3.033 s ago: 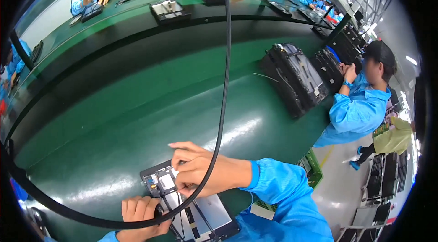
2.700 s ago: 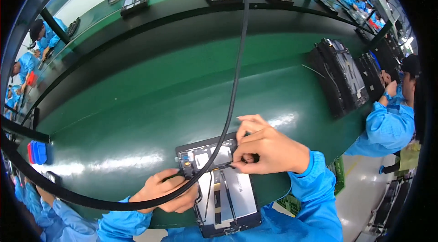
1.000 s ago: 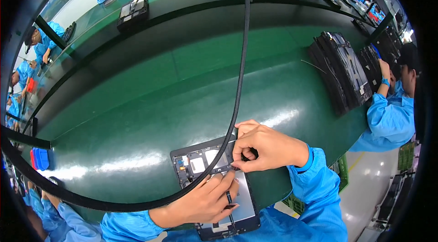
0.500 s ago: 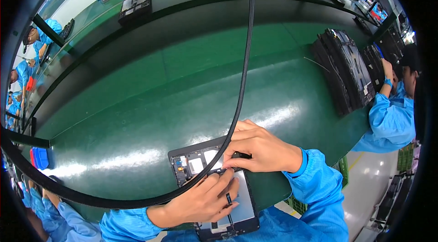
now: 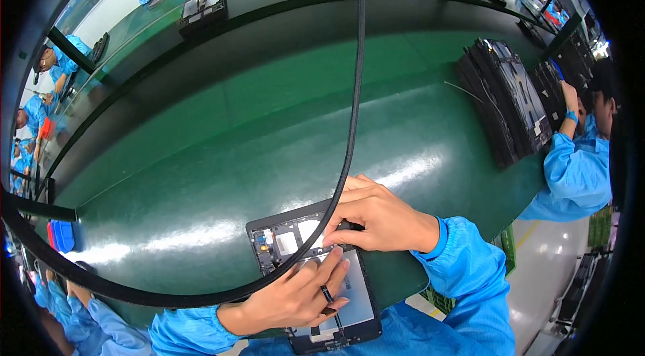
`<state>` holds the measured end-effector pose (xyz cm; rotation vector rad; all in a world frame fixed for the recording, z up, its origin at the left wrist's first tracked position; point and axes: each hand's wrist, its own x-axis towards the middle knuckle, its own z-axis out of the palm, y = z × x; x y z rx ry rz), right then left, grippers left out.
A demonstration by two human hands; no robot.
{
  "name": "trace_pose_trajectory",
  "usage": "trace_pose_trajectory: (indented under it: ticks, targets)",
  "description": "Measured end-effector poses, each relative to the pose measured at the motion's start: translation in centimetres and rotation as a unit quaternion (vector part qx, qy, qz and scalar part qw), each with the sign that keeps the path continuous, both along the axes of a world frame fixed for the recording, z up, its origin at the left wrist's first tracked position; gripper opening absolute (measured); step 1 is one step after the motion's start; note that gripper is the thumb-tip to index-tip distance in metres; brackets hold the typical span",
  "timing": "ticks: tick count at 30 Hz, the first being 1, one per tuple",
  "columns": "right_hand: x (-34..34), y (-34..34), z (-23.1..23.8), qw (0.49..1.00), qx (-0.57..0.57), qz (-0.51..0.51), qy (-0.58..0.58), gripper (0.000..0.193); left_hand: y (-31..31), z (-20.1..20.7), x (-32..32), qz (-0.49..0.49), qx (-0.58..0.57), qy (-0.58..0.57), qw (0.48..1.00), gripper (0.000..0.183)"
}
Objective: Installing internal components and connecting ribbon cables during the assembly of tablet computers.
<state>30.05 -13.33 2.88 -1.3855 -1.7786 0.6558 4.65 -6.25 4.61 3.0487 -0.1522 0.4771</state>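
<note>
An opened tablet (image 5: 359,292) lies on the green table close to me, with its internal boards, white labels and a large pale panel showing. My left hand (image 5: 289,295) rests palm down across its middle, fingers stretched over the panel and a black band on one finger. From the right, my right hand (image 5: 379,218) reaches over the tablet's upper part. Its thumb and fingertips are pinched together near the inner edge, close to the left fingertips. What sits in that pinch is too small and hidden to name.
A thick black cable (image 5: 356,101) loops across the view, passing over the tablet and left hand. Stacked black tablets (image 5: 514,101) stand at the right, beside a co-worker's blue sleeve (image 5: 574,171). A blue bin (image 5: 62,235) is at the left. Another tablet (image 5: 201,7) sits on the far ledge.
The view has shifted slightly. My right hand keeps its pinch at nearly the same spot, and the left fingers have moved only a little on the tablet.
</note>
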Motion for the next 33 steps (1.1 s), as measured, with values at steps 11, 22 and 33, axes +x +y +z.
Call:
trace_pose_trajectory:
  ticks: [11,22,33]
  targets:
    - [0.1,0.1,0.6,0.998,-0.056,-0.002,0.009,0.019,0.9,0.7,1.2,-0.018,-0.041,0.009,0.999,0.048]
    - [0.3,-0.6,0.0,0.996,-0.065,0.045,0.037,0.078,1.0,-0.6,0.2,-0.025,-0.061,-0.033,0.997,0.052]
    - [1.0,0.1,0.7,0.985,-0.129,0.1,0.052,0.072,0.9,-0.8,-0.2,-0.012,-0.086,-0.028,0.996,0.047]
